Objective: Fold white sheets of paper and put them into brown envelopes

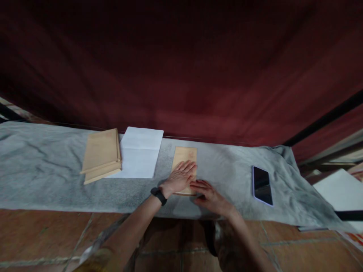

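Observation:
A narrow tan paper envelope (181, 153) with faint reddish print near its top right lies on the grey cloth in front of me. My left hand (180, 176), a dark band at its wrist, rests flat across the middle of the envelope with fingers stretched out. At the envelope's right edge lies my right hand (209, 195), its fingertips touching the paper and its fingers extended. Neither hand grips anything. Part of the envelope is hidden under the left hand.
White paper sheets (141, 156) with a crease lie to the left, partly under a stack of larger tan envelopes (100, 149). A phone (262, 185) in a lilac case lies at the right. Behind the grey cloth (227, 162) hangs a dark red curtain (193, 94).

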Tool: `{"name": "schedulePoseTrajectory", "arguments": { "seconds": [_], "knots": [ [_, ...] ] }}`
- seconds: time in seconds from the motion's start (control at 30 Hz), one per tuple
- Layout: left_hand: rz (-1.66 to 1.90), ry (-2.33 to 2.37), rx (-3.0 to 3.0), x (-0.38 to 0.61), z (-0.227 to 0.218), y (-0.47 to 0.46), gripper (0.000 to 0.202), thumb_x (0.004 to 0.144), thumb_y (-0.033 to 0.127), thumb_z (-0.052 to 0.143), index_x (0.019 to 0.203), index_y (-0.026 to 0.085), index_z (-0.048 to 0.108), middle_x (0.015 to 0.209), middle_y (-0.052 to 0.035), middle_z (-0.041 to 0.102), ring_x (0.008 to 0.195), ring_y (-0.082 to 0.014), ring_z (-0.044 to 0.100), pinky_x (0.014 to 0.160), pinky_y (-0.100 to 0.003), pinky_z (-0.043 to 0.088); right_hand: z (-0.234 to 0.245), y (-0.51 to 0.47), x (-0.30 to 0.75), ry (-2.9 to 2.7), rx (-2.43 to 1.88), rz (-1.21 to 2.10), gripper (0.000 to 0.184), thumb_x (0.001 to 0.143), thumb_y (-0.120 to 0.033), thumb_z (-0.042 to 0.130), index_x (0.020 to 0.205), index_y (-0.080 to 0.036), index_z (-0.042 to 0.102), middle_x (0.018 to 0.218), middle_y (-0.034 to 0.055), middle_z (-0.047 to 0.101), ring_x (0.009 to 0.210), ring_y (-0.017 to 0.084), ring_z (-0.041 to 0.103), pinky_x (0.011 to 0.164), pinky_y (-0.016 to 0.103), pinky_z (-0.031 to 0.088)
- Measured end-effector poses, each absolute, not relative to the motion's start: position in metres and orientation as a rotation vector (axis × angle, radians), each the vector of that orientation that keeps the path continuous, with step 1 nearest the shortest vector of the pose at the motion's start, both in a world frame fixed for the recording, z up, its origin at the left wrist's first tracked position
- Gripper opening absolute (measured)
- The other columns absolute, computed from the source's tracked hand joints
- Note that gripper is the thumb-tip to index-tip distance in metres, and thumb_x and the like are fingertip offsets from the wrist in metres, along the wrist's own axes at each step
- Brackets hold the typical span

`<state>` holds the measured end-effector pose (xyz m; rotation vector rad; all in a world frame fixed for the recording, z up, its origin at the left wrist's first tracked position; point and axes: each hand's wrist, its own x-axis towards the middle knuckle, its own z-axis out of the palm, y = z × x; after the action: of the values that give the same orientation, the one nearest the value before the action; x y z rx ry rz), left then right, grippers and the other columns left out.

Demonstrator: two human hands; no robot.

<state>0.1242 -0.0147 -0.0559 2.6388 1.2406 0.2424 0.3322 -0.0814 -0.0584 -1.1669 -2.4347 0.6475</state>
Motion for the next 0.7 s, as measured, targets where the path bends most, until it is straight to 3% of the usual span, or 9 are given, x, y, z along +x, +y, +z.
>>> {"name": "schedulePoseTrajectory", "arguments": {
  "seconds": [0.17,0.33,0.5,0.6,0.7],
  "knots": [
    [0.241,1.173,2.565,0.109,-0.051,-0.03,0.049,0.105,0.028,0.031,0.154,0.019,0.037,0.162,-0.0057,0.036,0.152,-0.0175,0.025,0.124,-0.04,0.018,-0.052,-0.086,0.319,-2.372,-1.179,0.611,0.039,0.089,-0.019,0.062,0.127,-0.027,0.066,0.132,0.0034,0.068,0.126,0.02,0.058,0.116,0.043,0.039],
    [0.288,1.041,2.49,0.089,-0.045,-0.038,0.046,0.105,0.04,0.039,0.148,0.025,0.046,0.16,-0.0043,0.04,0.15,-0.0167,0.029,0.123,-0.038,0.025,-0.044,-0.085,0.309,-2.32,-1.332,0.555,0.028,0.091,-0.017,0.059,0.115,-0.028,0.07,0.123,0.0027,0.069,0.116,0.019,0.061,0.106,0.039,0.043],
    [0.324,1.073,2.551,0.075,-0.049,-0.051,0.05,0.104,0.04,0.043,0.152,0.026,0.041,0.162,-0.004,0.036,0.151,-0.0179,0.027,0.124,-0.04,0.022,-0.046,-0.084,0.307,-2.24,-1.391,0.498,0.022,0.091,-0.013,0.06,0.106,-0.025,0.069,0.114,0.0037,0.07,0.111,0.019,0.064,0.099,0.038,0.048],
    [0.328,1.227,2.652,0.074,-0.055,-0.061,0.05,0.106,0.039,0.036,0.154,0.028,0.038,0.164,-0.0032,0.03,0.153,-0.0204,0.022,0.125,-0.043,0.017,-0.047,-0.09,0.3,-2.216,-1.394,0.404,0.024,0.093,-0.012,0.055,0.11,-0.023,0.068,0.115,0.0057,0.07,0.112,0.02,0.063,0.106,0.042,0.045],
    [0.317,1.385,2.709,0.075,-0.059,-0.069,0.051,0.106,0.04,0.034,0.155,0.028,0.035,0.166,-0.0061,0.025,0.153,-0.0234,0.021,0.125,-0.045,0.017,-0.052,-0.104,0.283,-2.257,-1.384,0.25,0.033,0.099,-0.017,0.046,0.128,-0.02,0.061,0.129,0.0095,0.067,0.123,0.022,0.059,0.117,0.048,0.035]
  ]
}}
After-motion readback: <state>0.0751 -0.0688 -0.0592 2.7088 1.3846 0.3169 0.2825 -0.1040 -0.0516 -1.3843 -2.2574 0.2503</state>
